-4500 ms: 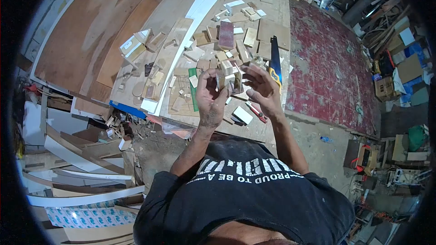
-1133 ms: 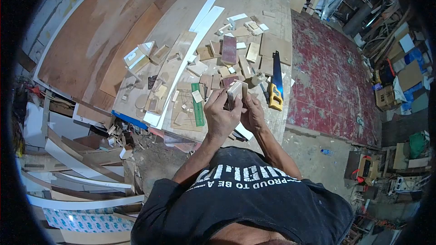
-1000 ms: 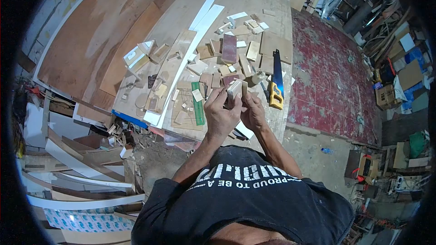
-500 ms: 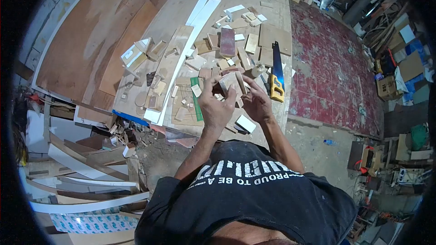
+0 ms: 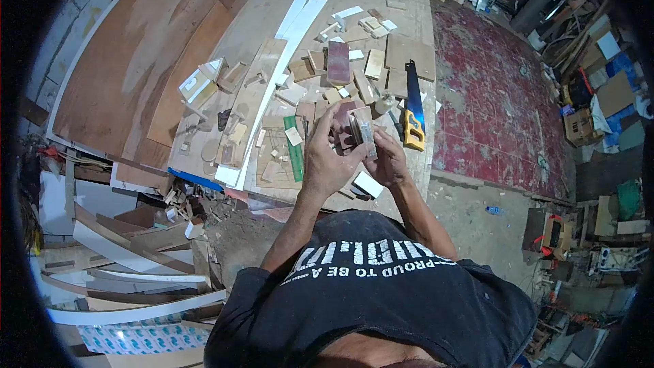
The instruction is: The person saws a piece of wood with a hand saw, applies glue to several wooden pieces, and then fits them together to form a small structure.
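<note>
My left hand [image 5: 331, 161] is closed on one side of a small wooden piece [image 5: 363, 127], thumb along its near side. On the other side, the curled fingers of my right hand [image 5: 388, 157] grip the same piece. It looks built of thin layers or panels, and my fingers cover part of it. Under and around it lie reddish-brown offcuts. A green strip [image 5: 294, 153] rests on the table left of my left hand. Just beyond my right hand stands a small pale bottle [image 5: 385, 103]. A white-topped block [image 5: 368, 185] sits below my hands.
A handsaw with a yellow handle [image 5: 413, 129] lies at the table's right edge. A dark red block [image 5: 338, 63], several wood scraps and a small wooden assembly [image 5: 203, 83] are spread over the worktable [image 5: 262, 0]. Long white strips [image 5: 300, 17] run lengthwise. Curved boards [image 5: 136, 307] are stacked lower left.
The wooden piece has been turned between my hands, so its layered edge now shows instead of a broad face. Both hands stay on it, with the fingers shifted slightly.
</note>
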{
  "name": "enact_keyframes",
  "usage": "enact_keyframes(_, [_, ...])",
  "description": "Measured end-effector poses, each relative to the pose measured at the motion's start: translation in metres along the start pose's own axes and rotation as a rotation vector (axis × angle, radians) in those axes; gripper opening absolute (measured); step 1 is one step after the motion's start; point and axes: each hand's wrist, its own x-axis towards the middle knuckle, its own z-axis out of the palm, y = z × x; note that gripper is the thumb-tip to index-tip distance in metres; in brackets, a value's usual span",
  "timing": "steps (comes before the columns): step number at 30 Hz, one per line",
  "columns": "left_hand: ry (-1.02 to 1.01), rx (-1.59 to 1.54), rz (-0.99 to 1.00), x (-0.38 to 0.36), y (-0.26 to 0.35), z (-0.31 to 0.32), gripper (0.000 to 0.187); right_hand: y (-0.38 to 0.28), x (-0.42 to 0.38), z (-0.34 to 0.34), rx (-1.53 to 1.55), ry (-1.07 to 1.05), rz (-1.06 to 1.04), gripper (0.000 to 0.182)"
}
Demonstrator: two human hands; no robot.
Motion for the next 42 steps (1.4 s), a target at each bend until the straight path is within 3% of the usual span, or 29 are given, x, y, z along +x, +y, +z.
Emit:
enact_keyframes(4, [0.01,0.146,0.222,0.005,-0.016,0.004,0.075,-0.001,0.0,0.015,0.041,-0.099,-0.044,0.047])
enact_keyframes(10, [-0.051,-0.123,-0.015,0.005,0.006,0.0,0.067,0.007,0.0,0.011,0.041,-0.037,-0.002,0.048])
enact_keyframes(15, [-0.06,-0.197,-0.013,0.008,-0.001,-0.004,0.065,0.0,0.003,0.008,-0.003,-0.026,0.028,0.052])
enact_keyframes(17, [-0.075,-0.179,-0.003,0.011,-0.004,-0.005,0.065,-0.006,0.001,0.012,-0.055,-0.114,-0.036,0.058])
enact_keyframes(21, [-0.04,-0.104,0.027,0.013,-0.008,-0.001,0.065,-0.003,0.001,0.011,-0.333,-0.047,-0.133,0.066])
enact_keyframes(23, [-0.033,-0.106,0.009,0.014,-0.008,0.0,0.065,-0.007,0.0,0.01,-0.306,-0.052,-0.108,0.066])
enact_keyframes(26, [-0.055,-0.344,0.0,0.016,-0.022,0.002,0.073,-0.011,0.0,0.016,-0.21,-0.051,-0.098,0.065])
enact_keyframes(31, [-0.142,-0.83,-0.178,0.016,-0.036,-0.01,0.064,-0.012,0.0,0.019,-0.026,-0.046,-0.063,0.06])
enact_keyframes(33, [-0.144,-0.78,-0.158,0.018,-0.052,-0.014,0.061,-0.011,0.0,0.02,-0.005,-0.031,-0.04,0.06])
enact_keyframes(35, [-0.194,-0.629,-0.016,0.017,-0.056,-0.018,0.064,-0.014,-0.002,0.022,-0.026,-0.015,0.002,0.059])
enact_keyframes(38, [-0.271,-0.584,0.077,0.02,-0.037,-0.024,0.067,-0.015,-0.003,0.026,-0.034,-0.049,0.044,0.059])
enact_keyframes(42, [-0.333,-0.452,0.027,0.021,-0.035,-0.028,0.073,-0.011,-0.002,0.023,0.011,-0.067,0.088,0.057])
